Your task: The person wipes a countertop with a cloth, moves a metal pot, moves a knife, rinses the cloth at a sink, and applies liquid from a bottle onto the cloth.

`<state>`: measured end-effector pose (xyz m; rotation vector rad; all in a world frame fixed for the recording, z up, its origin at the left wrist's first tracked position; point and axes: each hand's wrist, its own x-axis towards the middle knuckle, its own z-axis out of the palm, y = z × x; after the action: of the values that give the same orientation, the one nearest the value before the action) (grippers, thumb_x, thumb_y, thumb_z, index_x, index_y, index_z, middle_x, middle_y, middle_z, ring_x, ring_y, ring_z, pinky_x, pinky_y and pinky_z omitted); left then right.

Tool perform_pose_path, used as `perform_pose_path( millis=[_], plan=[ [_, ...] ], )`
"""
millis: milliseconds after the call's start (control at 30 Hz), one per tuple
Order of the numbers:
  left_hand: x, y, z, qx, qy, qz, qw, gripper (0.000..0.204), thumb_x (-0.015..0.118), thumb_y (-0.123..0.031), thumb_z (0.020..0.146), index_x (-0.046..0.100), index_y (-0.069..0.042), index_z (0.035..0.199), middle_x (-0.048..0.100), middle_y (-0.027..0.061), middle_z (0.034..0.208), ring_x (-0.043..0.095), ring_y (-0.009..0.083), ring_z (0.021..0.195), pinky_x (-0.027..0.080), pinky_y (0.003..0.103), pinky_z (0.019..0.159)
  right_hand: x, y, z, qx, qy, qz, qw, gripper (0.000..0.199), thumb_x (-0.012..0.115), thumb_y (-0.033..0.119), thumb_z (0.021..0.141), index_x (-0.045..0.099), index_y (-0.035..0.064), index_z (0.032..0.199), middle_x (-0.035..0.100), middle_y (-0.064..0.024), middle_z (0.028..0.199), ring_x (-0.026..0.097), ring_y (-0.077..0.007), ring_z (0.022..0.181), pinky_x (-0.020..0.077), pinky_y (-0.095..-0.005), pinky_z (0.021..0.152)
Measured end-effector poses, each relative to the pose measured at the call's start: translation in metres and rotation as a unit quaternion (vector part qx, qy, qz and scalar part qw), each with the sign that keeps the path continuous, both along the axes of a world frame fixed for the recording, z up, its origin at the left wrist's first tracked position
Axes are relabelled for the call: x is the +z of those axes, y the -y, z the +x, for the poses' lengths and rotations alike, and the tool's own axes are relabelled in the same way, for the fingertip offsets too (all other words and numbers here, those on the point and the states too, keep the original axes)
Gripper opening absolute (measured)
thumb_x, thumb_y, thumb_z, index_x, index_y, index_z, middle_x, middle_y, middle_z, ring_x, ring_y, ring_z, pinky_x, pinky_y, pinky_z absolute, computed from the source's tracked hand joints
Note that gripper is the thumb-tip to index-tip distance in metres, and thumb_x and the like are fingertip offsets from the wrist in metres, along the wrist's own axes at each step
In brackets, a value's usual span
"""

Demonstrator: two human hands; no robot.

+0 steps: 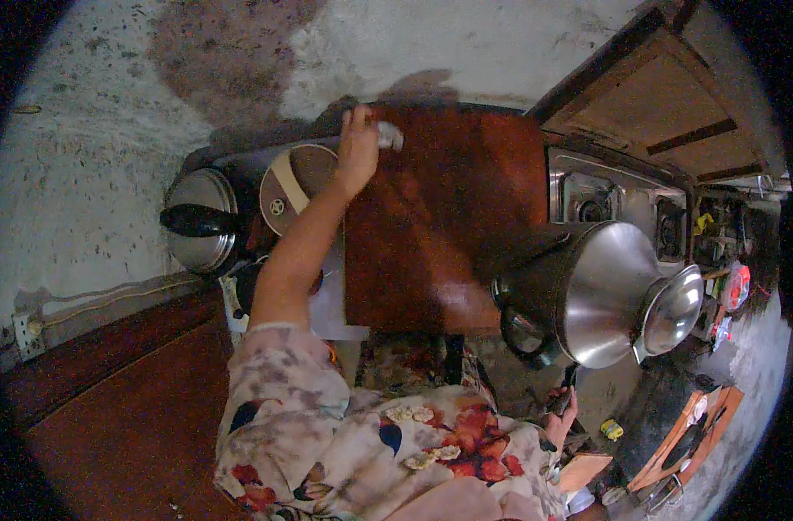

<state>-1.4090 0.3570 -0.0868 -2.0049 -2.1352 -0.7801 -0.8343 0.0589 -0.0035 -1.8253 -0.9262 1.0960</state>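
My left hand (pixel 358 149) reaches far forward and presses a small white cloth (pixel 389 135) onto the far edge of a reddish-brown wooden tabletop (pixel 431 234). My right hand (pixel 558 424) is low at the right, closed around a dark handle that runs up to a large shiny steel kettle (pixel 601 295). The kettle hangs tilted beside the table, and its hinged lid (pixel 673 311) stands open. My flowered sleeve fills the lower middle of the view.
A second steel kettle (pixel 201 224) with a black handle and a round brown lid (pixel 297 187) sit left of my forearm. A steel gas stove (pixel 622 204) lies to the right, a wooden door (pixel 657 95) beyond it. A wall socket (pixel 25 330) is at far left.
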Motion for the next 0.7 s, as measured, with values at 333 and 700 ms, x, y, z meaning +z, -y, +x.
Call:
perform_pose_path(
  millis=[333, 700],
  plan=[
    [-0.058, 0.074, 0.023, -0.196, -0.162, 0.007, 0.967, 0.022, 0.052, -0.007, 0.085, 0.05, 0.006, 0.102, 0.049, 0.0263, 0.11, 0.051, 0.0426, 0.102, 0.042, 0.044, 0.094, -0.017, 0.014, 0.017, 0.042, 0.03, 0.041, 0.998, 0.035, 0.047, 0.002, 0.076, 0.05, 0.0015, 0.111, 0.05, -0.0041, 0.1, 0.048, -0.0128, 0.089, 0.0398, -0.0258, 0.081],
    [-0.042, -0.009, 0.13, -0.235, -0.025, -0.008, 0.972, 0.021, 0.051, -0.01, 0.084, 0.058, -0.002, 0.101, 0.052, 0.0176, 0.112, 0.048, 0.0378, 0.107, 0.048, 0.044, 0.083, -0.058, 0.005, 0.066, -0.312, -0.347, -0.129, 0.875, 0.011, 0.058, 0.018, 0.087, 0.056, 0.0084, 0.081, 0.059, -0.0046, 0.071, 0.057, -0.017, 0.061, 0.0483, -0.0305, 0.055]
  ],
)
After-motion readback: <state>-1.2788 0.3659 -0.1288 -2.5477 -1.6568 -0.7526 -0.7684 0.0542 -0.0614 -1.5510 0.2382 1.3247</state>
